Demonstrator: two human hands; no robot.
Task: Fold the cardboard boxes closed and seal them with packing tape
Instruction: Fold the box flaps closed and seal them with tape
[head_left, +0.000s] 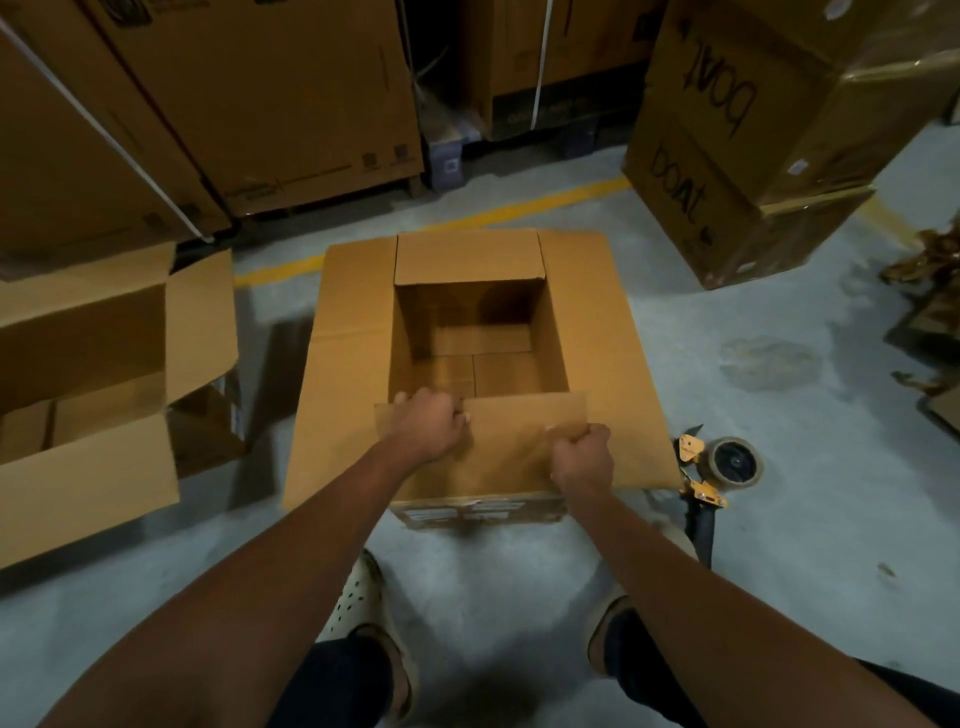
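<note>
An open cardboard box (551, 332) sits on a grey concrete floor (805, 545) in the middle of the view, just in front of the person's feet. Its left and right flaps lie spread outward, its far flap leans away, and bottom panels show inside. The near flap (519, 447) is tilted in over the opening, held by both bare hands. The left hand (428, 423) has its fingers curled over the flap's far edge near the left corner. The right hand (582, 457) is closed in a fist-like grip on the flap nearer its right end. Just beside the box on the right, a tape dispenser (727, 467) with a yellow frame and a roll of brown tape lies on the floor. To the left stands a second open box (104, 364) with its flaps up. Tall stacked cartons (727, 156) line the back and right, behind a yellow floor line (519, 208).
</note>
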